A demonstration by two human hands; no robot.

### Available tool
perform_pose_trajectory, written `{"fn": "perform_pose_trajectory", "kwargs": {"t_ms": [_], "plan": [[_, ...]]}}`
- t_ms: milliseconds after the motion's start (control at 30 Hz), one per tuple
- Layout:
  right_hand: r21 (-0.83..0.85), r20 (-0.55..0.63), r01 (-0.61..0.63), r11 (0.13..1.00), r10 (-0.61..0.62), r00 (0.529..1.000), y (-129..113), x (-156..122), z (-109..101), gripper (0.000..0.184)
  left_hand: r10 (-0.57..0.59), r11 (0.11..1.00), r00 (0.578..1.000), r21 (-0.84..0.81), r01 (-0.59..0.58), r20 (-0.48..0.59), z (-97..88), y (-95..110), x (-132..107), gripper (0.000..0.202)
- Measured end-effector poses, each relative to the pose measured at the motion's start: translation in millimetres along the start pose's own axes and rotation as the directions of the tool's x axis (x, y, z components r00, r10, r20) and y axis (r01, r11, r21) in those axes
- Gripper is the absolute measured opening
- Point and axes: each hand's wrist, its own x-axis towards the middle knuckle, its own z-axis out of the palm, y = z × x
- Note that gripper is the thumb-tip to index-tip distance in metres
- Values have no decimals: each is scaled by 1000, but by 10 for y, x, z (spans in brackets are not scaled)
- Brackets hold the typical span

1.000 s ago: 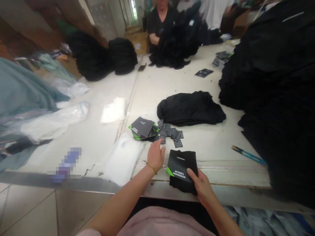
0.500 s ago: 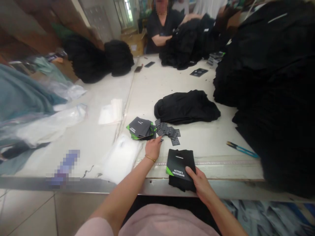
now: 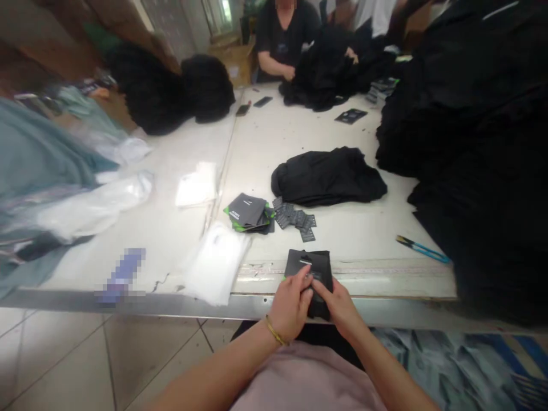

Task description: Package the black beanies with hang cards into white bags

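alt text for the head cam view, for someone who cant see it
The left hand and right hand hold a folded black item at a white worktable's edge. Nearby lie black-and-green Actor's Headgear cards, small dark tags and a black garment; across the table, a co-worker handles black cloth.

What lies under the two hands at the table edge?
A black folded bundle lies under the left hand and right hand. Only its top and bottom ends show; the hands cover its middle, so any print there cannot be seen.

A folded black garment (image 3: pixel 327 177) lies on the surface (image 3: pixel 342 234), with blue-handled snips (image 3: pixel 422 249) to its right; a co-worker (image 3: pixel 282 40) handles piled black garments (image 3: pixel 321 71) beyond.
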Motion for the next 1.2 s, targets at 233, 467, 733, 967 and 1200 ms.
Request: {"fn": "perform_pose_trajectory", "kwargs": {"t_ms": [233, 467, 733, 967, 1200], "plan": [[61, -22, -187, 981, 188, 982, 89, 75, -164, 46, -178, 903, 863, 271, 334, -472, -1001, -865, 115, 29], [42, 16, -205, 978, 205, 979, 48, 72, -175, 45, -386, 848, 846, 220, 483, -369, -1121, -1308, 298, 21], [94, 47, -215, 972, 212, 976, 20, 36, -160, 46, -427, 881, 872, 105, 461, -238, -1234, -1417, 302, 22], [133, 104, -210, 969, 197, 975, 41, 22, -188, 43, -385, 909, 910, 105, 403, -152, -1322, -1368, 211, 33], [158, 143, -220, 962, 199, 970, 52, 28, -203, 42, -437, 899, 897, 13, 439, -60, -1358, -1475, 205, 32]]}}
